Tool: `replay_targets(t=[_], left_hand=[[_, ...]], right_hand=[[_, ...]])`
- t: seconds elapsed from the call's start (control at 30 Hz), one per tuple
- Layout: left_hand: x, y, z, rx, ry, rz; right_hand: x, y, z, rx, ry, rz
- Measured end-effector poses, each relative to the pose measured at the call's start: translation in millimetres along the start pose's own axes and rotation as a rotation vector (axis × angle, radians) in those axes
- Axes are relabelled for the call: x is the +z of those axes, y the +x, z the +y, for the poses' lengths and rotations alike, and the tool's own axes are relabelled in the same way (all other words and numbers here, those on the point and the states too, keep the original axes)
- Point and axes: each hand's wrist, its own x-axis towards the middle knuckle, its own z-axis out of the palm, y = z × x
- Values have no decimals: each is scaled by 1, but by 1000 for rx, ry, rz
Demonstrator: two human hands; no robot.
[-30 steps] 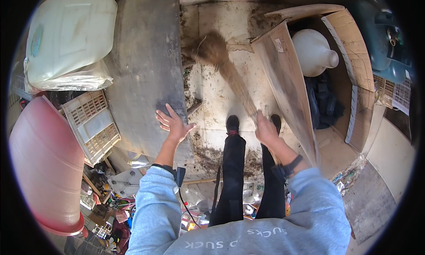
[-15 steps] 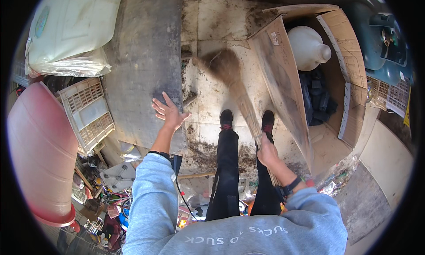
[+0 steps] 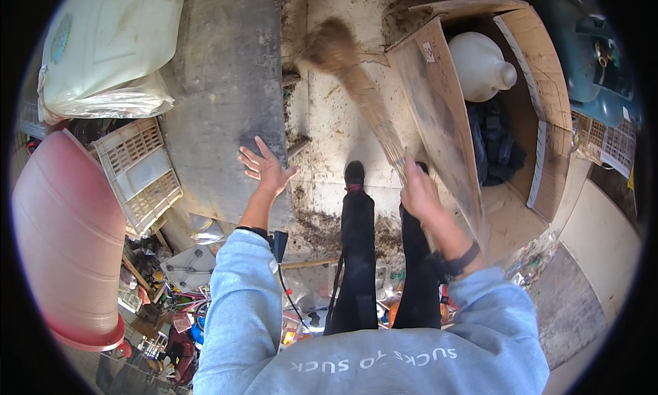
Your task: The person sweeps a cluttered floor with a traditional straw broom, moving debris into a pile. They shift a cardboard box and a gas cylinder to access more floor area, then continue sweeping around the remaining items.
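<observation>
My right hand (image 3: 421,193) is wrapped round the handle of a straw broom (image 3: 373,114). The broom slants away to the far left, its brush end blurred by motion over the dirty tiled floor (image 3: 325,131). With fingers spread, my left hand (image 3: 266,167) is over the near right part of a dark grey board (image 3: 219,107) and holds nothing. Whether its palm touches the board I cannot tell. Loose dark dirt (image 3: 319,230) lies on the floor in front of my feet and along the board's right edge.
On the right stands an open cardboard box (image 3: 439,100) holding a white plastic jug (image 3: 480,66) and black lumps (image 3: 497,145). A pale plastic container (image 3: 113,39), a crate (image 3: 137,176) and a large pink tub (image 3: 68,237) crowd the left. Mixed clutter (image 3: 181,326) lies at the lower left.
The broom's brush end has swung farther away and slightly left across the floor. My right hand has moved a little forward with the handle. My left hand stays spread, shifted slightly.
</observation>
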Motion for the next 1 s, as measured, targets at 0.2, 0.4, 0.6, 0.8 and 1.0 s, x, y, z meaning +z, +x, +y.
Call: replay_targets(t=[0.2,0.4,0.6,0.8,1.0], left_hand=[[-1,0,1,-8,7,-11],[-3,0,1,-10,6,-12],[0,1,-5,32,-62,-2],[1,1,-4,26,-40,12],[1,1,-3,24,-44,4]], right_hand=[[-101,46,-49,-44,-201,-88],[-128,141,-100,-120,-352,-296],[-136,169,-93,-129,-150,-335],[-131,180,-92,-164,-244,-326],[-111,152,-69,-52,-155,-271]])
